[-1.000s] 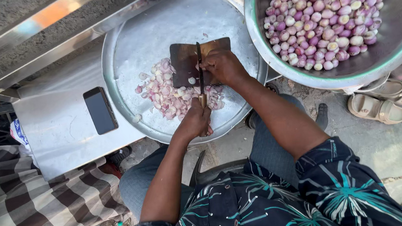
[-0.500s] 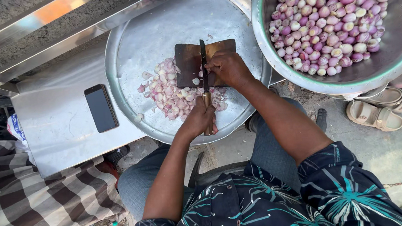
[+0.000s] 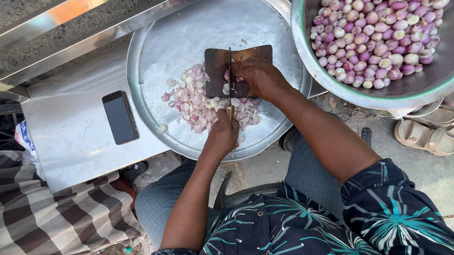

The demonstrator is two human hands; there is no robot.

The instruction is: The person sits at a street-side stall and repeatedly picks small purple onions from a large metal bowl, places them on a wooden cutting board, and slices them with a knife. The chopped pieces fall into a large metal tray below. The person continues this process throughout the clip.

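The left hand is closed around the handle of a knife, whose blade is set edge-down across a small dark cutting board. The right hand is laid on the board beside the blade, fingers curled over a shallot piece that is mostly hidden. Sliced shallots are heaped left of the board on a large round metal tray. A black phone is placed on the steel surface to the left. A metal bowl of peeled whole shallots is positioned at upper right.
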